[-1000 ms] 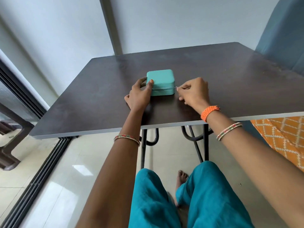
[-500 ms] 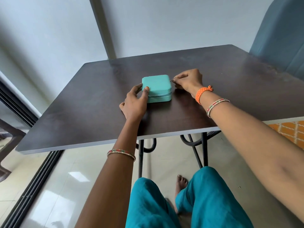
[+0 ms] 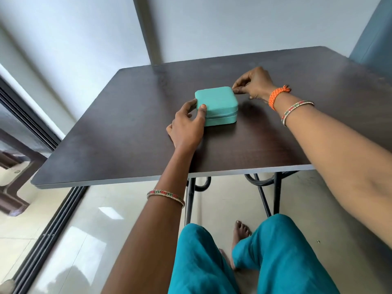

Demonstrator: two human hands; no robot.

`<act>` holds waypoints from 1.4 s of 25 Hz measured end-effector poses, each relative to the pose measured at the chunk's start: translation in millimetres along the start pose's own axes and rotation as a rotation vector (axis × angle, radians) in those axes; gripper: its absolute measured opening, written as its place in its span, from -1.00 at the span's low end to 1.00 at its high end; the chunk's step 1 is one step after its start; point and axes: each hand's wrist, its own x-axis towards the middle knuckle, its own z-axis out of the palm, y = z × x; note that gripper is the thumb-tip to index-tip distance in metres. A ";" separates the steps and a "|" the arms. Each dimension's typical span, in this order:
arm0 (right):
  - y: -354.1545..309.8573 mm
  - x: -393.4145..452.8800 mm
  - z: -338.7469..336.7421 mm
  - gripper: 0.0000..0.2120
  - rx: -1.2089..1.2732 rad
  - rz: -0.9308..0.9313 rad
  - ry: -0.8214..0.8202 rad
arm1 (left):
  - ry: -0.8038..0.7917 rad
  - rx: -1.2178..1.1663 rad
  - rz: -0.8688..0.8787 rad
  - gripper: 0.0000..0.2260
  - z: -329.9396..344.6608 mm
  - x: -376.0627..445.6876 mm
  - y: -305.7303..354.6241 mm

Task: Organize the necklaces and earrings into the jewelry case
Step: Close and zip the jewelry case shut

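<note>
Bracing the jewelry case (image 3: 216, 105) at its near-left corner, the left hand (image 3: 186, 126) has thumb on the lid and fingers curled round the side, likely so the case doesn't slide while the zipper runs. Right hand (image 3: 252, 84) is at the case's far-right corner, fingertips pinched tight on something tiny, probably the zipper pull; the pull itself is too small to make out. Case sits on the dark table (image 3: 127, 134), lid down, zipper line visible along its near side. How far it's unzipped can't be told. No necklaces or earrings visible anywhere around the case; its contents are hidden.
</note>
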 end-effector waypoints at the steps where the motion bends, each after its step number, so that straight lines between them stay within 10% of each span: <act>1: -4.0 4.7 3.7 -0.85 -0.019 -0.019 -0.021 | 0.008 -0.003 -0.005 -0.70 -0.1 0.1 0.1; 10: -6.4 16.9 33.7 -0.73 0.237 0.058 -0.117 | 0.032 0.026 -0.002 -0.70 0.0 -0.4 2.2; 17: -11.9 -23.4 37.9 -0.74 0.339 0.226 0.201 | 0.035 0.052 -0.025 -0.55 3.2 3.7 -2.3; 27: -29.1 -129.9 11.2 -0.67 0.436 0.263 0.187 | -0.098 -0.169 -0.022 -0.68 -12.9 -26.6 10.2; 35: -31.4 -65.7 16.7 -0.62 0.292 0.321 0.018 | -0.394 -0.423 -0.390 -0.87 -8.3 54.7 25.6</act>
